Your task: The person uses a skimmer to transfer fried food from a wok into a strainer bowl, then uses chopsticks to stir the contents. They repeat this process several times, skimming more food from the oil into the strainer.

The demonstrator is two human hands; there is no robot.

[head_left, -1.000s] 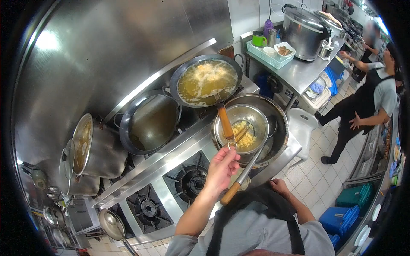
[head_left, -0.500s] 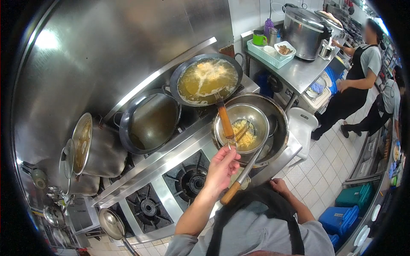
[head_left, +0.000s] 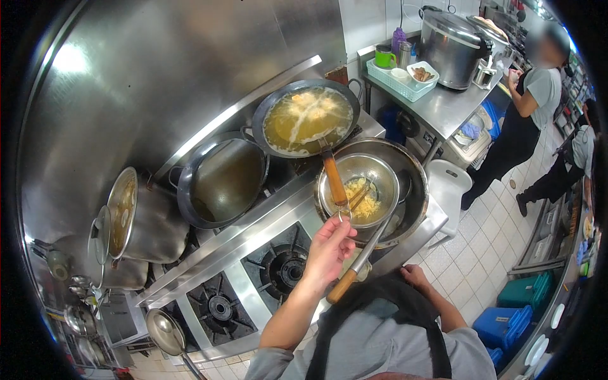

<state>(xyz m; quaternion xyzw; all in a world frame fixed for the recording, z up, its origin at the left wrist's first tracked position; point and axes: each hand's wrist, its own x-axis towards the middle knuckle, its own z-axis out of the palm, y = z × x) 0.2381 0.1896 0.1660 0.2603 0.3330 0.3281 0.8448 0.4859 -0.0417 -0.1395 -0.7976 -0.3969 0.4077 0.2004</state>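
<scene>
My left hand (head_left: 334,247) is closed in a pinch on the metal ring at the end of a wooden-handled utensil (head_left: 334,168). The utensil leans into a wok (head_left: 258,120) of bubbling oil, where pale pieces float among foam; its head is hidden under the oil. Beneath the handle, a steel bowl (head_left: 391,174) with yellow shreds and wooden sticks sits inside a larger dark basin (head_left: 415,166). Another wooden-handled tool (head_left: 345,283) rests across the basin's rim, close to my left wrist. My right hand (head_left: 415,277) hangs beside my apron, fingers curled, with nothing visible in it.
A second wok (head_left: 221,180) and a tall stockpot (head_left: 152,225) stand left, behind burners (head_left: 283,269). A ladle (head_left: 166,330) lies at lower left. A white stool (head_left: 446,183) stands right of the basin. A co-worker (head_left: 525,120) is near the rice cooker (head_left: 453,47).
Both my hands and the utensil keep their places. Foam in the wok has shifted shape. The nearer co-worker has turned and drawn their hands together; the farther one has stepped.
</scene>
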